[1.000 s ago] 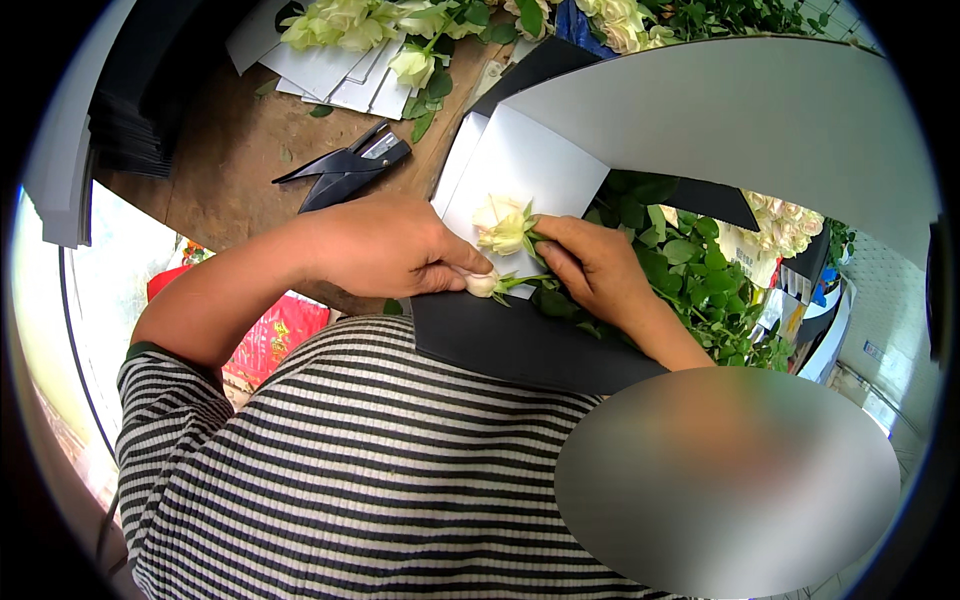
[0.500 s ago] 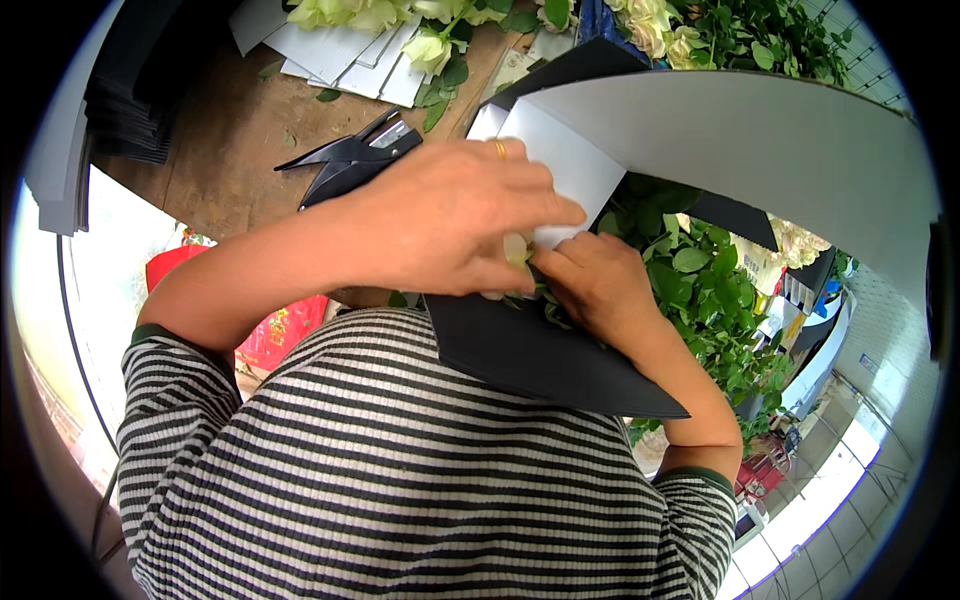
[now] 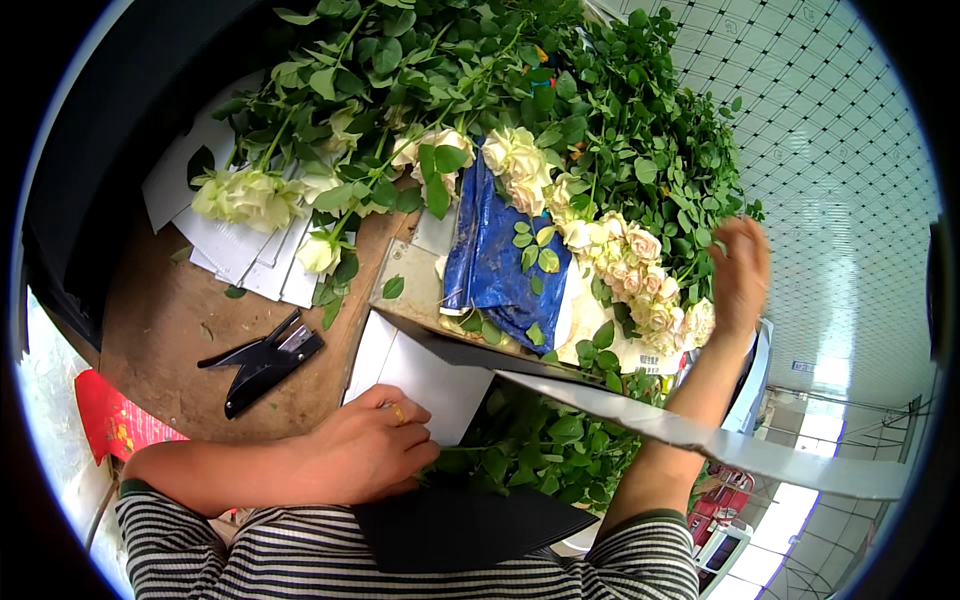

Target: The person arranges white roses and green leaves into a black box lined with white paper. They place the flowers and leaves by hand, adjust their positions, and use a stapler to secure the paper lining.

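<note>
My left hand [image 3: 380, 445] is closed over the cardboard sheet [image 3: 430, 385], white inside and black outside, close to my body. A dark flap [image 3: 470, 525] of it extends below my fingers. Green rose leaves [image 3: 540, 440] stick out to the right of that hand; their flower heads are hidden by hand and sheet. My right hand [image 3: 742, 275] is raised at the right with its fingers apart and nothing visible in them, beside a heap of pale cream roses [image 3: 630, 265]. The sheet's long grey-white edge [image 3: 740, 445] passes near my right forearm.
A black stapler [image 3: 265, 360] lies on the brown wooden table [image 3: 150, 330]. White papers [image 3: 245, 245] and loose white roses [image 3: 250, 200] lie behind it. A blue plastic wrapper [image 3: 515, 260] sits mid-table; a dark stack [image 3: 80, 180] rises at the left.
My right hand has left the cardboard and moved up and right toward the rose heap. My left hand stays on the cardboard. The view has tilted up, and the raised panel appears lower.
</note>
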`<act>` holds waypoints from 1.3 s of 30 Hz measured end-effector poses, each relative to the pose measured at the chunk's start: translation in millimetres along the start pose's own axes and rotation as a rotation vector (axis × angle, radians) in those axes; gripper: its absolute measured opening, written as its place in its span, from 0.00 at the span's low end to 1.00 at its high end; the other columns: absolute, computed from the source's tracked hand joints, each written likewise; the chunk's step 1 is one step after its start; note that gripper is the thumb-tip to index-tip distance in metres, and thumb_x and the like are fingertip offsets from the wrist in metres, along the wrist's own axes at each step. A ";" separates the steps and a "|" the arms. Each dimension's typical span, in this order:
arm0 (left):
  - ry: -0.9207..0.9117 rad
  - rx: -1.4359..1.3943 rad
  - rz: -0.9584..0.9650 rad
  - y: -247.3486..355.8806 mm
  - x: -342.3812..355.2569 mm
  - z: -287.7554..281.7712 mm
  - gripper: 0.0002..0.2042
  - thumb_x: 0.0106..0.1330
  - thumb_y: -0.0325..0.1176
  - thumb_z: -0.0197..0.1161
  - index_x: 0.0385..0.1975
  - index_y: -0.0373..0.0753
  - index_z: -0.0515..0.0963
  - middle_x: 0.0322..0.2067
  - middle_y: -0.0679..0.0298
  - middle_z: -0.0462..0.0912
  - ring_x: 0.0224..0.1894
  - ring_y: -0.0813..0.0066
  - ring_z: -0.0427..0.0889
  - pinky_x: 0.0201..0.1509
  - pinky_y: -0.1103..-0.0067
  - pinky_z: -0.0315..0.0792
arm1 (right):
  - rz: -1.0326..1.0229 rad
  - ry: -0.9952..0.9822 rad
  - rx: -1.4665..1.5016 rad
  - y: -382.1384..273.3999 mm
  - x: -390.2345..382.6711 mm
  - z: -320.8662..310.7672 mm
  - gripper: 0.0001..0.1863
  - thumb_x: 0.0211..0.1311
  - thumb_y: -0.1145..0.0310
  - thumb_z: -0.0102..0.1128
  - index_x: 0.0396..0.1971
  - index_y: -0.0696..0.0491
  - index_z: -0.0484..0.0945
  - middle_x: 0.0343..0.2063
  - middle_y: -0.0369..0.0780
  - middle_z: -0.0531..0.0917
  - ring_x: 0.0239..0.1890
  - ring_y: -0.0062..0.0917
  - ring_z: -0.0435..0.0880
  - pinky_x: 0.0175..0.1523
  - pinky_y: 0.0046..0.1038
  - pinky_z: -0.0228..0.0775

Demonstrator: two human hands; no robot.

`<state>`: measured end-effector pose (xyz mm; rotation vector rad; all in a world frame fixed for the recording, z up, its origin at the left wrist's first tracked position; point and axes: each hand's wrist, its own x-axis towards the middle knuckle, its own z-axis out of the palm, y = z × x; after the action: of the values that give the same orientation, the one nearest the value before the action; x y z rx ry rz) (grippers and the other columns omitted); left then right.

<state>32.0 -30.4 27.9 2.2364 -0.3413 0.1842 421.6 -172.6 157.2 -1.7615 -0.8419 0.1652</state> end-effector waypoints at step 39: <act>-0.157 -0.028 -0.289 14.9 -19.1 -13.4 0.22 0.50 0.36 0.72 0.47 0.43 0.77 0.30 0.62 0.81 0.34 0.59 0.80 0.37 0.67 0.74 | -0.067 -0.852 -0.334 -16.5 -198.5 114.1 0.11 0.59 0.74 0.60 0.43 0.55 0.78 0.32 0.43 0.82 0.31 0.38 0.82 0.36 0.30 0.73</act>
<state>9.0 -25.6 42.7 2.2479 -0.0997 -0.1499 210.8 -202.4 71.4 -1.9728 -1.6037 0.8076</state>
